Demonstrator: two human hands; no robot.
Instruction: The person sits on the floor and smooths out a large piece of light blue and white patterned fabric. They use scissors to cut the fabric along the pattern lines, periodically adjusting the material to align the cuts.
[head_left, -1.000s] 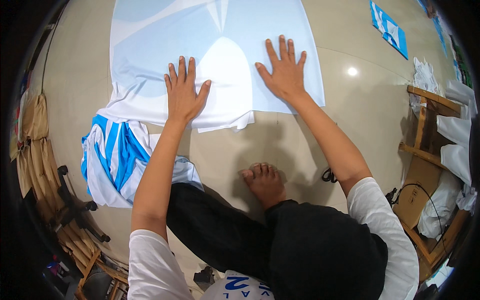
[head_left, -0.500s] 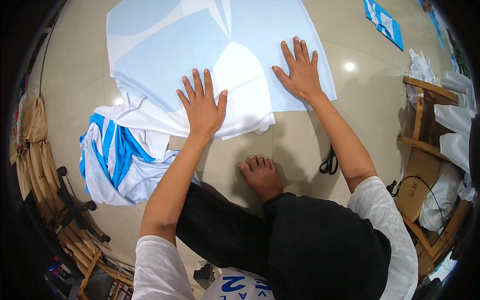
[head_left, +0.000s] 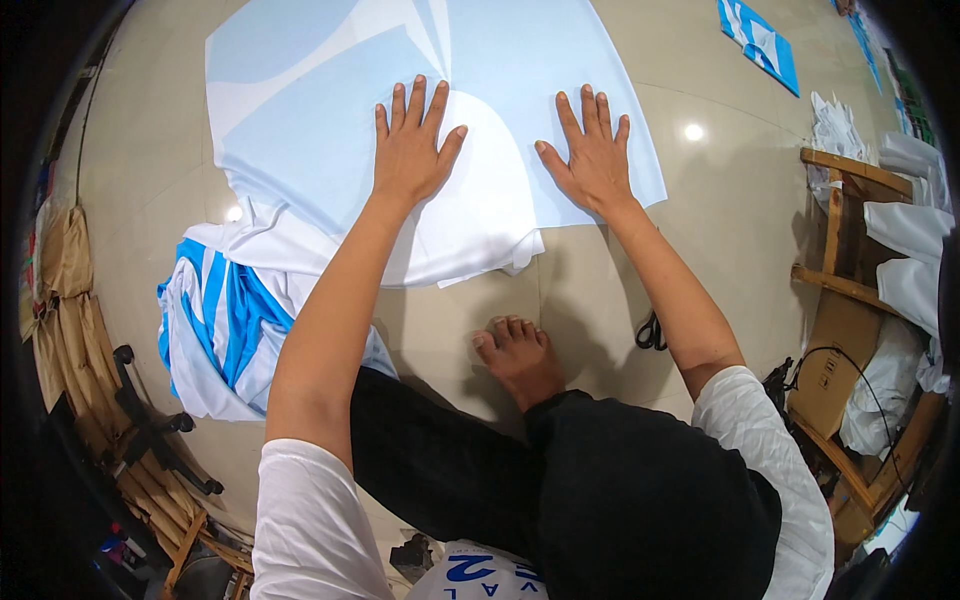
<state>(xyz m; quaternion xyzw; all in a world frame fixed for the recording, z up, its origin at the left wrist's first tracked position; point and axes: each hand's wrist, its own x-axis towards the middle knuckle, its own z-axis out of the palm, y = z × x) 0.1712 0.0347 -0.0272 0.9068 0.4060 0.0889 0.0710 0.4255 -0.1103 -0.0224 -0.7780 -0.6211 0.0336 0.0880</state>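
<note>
Pale cloth is apparently being smoothed — left hand, right hand spread flat — straightening probably needed at rumpled near edge.

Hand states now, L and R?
Left hand: open, palm down on the pale blue and white fabric, holding nothing.
Right hand: open, palm down on the same fabric, holding nothing.

1. Cloth: pale blue, with white curved bands and a white arch.
2. Heap: bright blue and white stripes, some pale blue.
3. Folded piece: bright blue, white patches.
4. Floor: beige.
5. Scissors: black.
6. Trousers: black.
7. Sleeve: white.
8. Carton: brown.
</note>
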